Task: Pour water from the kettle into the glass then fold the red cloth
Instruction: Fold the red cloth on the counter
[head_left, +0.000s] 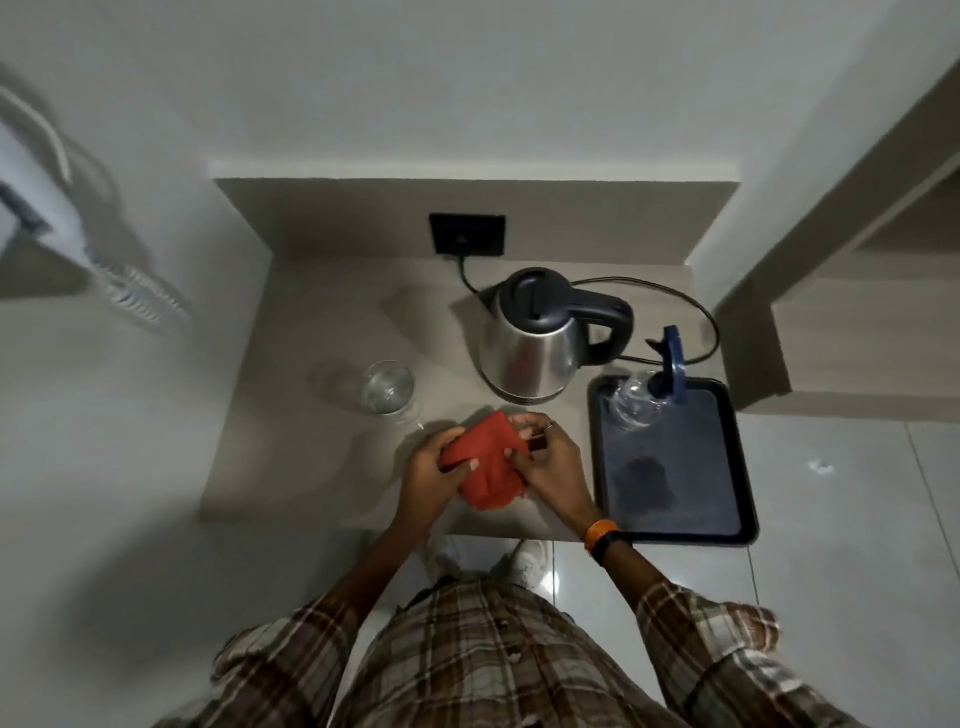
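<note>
A red cloth (485, 457) is bunched between both hands just above the front of the small beige table (291, 415). My left hand (434, 475) grips its left side. My right hand (550, 462) grips its right side, fingers curled over the top edge. Behind them, on its base, stands a steel kettle (530, 353) with a black lid and handle, the handle pointing right. A clear glass (387, 387) stands to the left of the kettle, apart from my hands.
A dark blue tray (675, 467) lies at the table's right edge, holding a clear jug with a blue lid (641, 397). The kettle's cord runs to a black wall socket (466, 234). Walls close in left, back and right; tiled floor lies below.
</note>
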